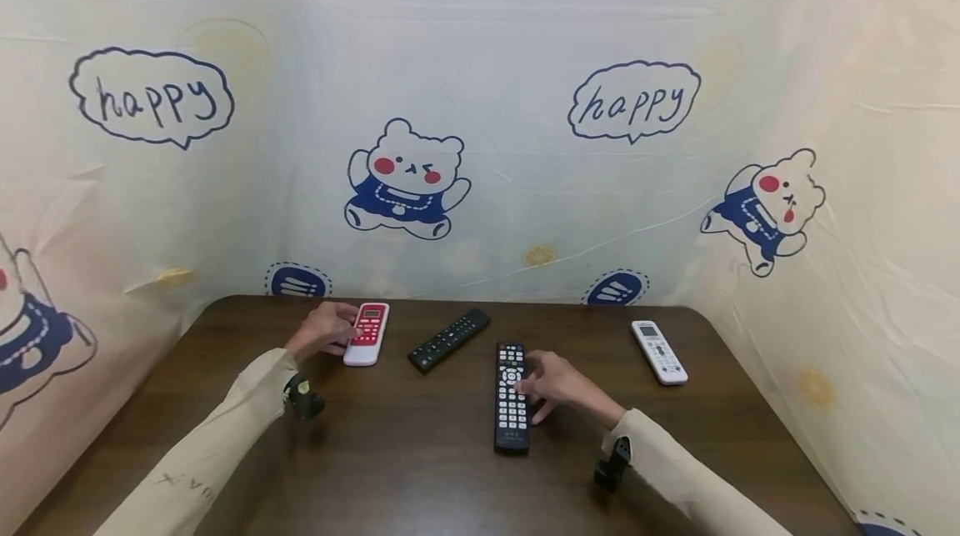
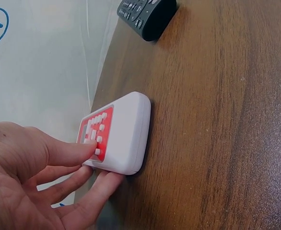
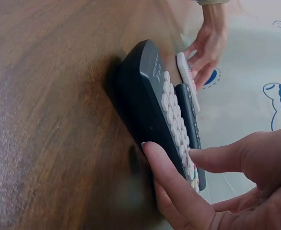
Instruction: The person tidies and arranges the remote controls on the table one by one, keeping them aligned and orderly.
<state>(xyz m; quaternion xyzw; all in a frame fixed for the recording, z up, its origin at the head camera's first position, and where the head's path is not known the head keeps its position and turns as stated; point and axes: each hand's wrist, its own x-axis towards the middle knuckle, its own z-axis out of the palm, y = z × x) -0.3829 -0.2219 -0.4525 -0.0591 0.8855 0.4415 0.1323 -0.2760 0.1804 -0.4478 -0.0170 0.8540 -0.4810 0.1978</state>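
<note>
At the back left of the table, my left hand (image 1: 325,328) grips a red-and-white remote control (image 1: 371,324) by its left edge. In the left wrist view the thumb (image 2: 76,152) lies on its buttons while other fingers (image 2: 99,191) reach its side and underside. My right hand (image 1: 557,386) holds a black remote control with white buttons (image 1: 512,428) near the middle of the table. The right wrist view shows that thumb (image 3: 217,158) on the buttons and the index finger (image 3: 171,177) against the side. Between these two lies a slim black remote control (image 1: 448,341).
A white remote control (image 1: 660,353) with a small screen lies at the right of the brown wooden table (image 1: 390,469). Cloth printed with bears and "happy" bubbles hangs behind the table (image 1: 510,211) and along both sides. Dark wrist cameras sit at both cuffs.
</note>
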